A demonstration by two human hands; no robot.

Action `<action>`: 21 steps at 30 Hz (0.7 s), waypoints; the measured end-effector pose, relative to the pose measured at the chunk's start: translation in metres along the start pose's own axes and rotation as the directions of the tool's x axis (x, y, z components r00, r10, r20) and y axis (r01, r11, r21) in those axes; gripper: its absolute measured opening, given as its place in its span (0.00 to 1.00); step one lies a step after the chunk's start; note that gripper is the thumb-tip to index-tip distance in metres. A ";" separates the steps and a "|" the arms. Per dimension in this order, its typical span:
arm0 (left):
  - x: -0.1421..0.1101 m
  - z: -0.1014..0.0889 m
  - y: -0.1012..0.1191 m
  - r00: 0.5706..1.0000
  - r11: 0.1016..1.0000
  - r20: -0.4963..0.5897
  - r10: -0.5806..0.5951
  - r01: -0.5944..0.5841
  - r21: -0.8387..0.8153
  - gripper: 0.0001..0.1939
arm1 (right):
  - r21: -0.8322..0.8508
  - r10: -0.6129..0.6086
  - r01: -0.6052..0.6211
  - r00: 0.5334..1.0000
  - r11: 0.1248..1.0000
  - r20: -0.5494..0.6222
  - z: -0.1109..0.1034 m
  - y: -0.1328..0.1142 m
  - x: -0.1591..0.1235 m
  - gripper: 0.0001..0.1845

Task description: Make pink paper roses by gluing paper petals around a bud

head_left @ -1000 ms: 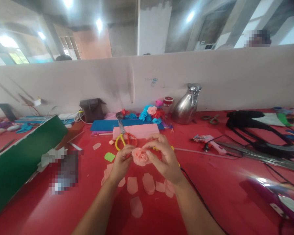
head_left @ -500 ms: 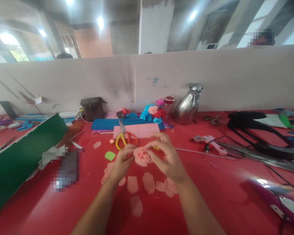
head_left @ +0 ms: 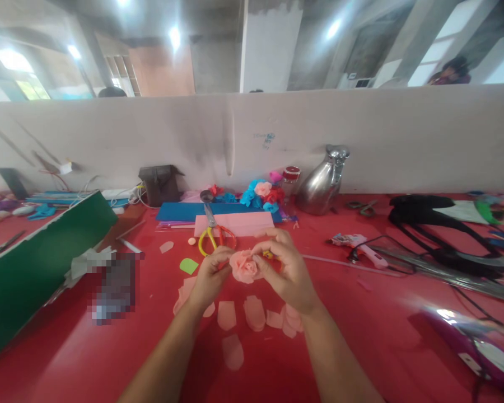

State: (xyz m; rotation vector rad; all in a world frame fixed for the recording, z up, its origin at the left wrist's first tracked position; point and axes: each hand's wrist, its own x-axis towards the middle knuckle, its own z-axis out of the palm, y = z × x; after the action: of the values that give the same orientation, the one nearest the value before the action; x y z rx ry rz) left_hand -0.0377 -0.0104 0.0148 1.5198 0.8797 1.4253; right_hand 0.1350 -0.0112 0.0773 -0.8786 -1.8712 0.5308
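A pink paper flower [head_left: 245, 266] is held up between my two hands over the red table. My left hand [head_left: 211, 277] pinches its left side with thumb and fingertips. On the other side, the thumb and index finger of my right hand [head_left: 289, 275] grip its petals, the remaining fingers curled above. Pink petal pieces [head_left: 255, 313] lie in a row beneath my hands, and a single petal [head_left: 233, 352] rests nearer to me. Just behind the flower are scissors [head_left: 210, 223] with yellow and orange handles, beside a light green petal piece [head_left: 189, 265].
At the back stand a steel jug [head_left: 324, 182], a jar with a red lid [head_left: 291, 176] and finished flowers [head_left: 262, 193]. A green board [head_left: 46, 274] leans at left. A pink glue gun [head_left: 367, 254], a black frame [head_left: 441, 229] and a purple iron [head_left: 474, 347] occupy the right.
The flower has turned or shifted very slightly between my fingers. Both hands keep nearly the same place, and the view has tilted a little.
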 end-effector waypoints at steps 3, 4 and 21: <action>0.000 0.000 0.000 1.000 0.999 -0.011 -0.021 0.021 -0.025 0.11 | 0.011 -0.007 0.007 1.000 1.000 0.002 0.001 -0.001 0.000 0.04; 0.000 0.000 0.000 0.999 0.999 -0.017 -0.031 0.031 -0.034 0.11 | 0.017 -0.002 0.002 1.000 1.000 0.000 0.002 0.000 0.000 0.04; 0.004 0.005 -0.007 0.928 0.853 -0.222 -0.301 0.158 -0.498 0.11 | 0.255 0.172 -0.120 0.965 0.960 -0.196 0.037 0.011 -0.006 0.04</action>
State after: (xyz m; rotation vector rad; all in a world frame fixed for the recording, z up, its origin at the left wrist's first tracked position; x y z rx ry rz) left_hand -0.0314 -0.0041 0.0101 0.8181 0.7801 1.5638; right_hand 0.1077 -0.0082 0.0497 -0.8784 -1.5155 0.7093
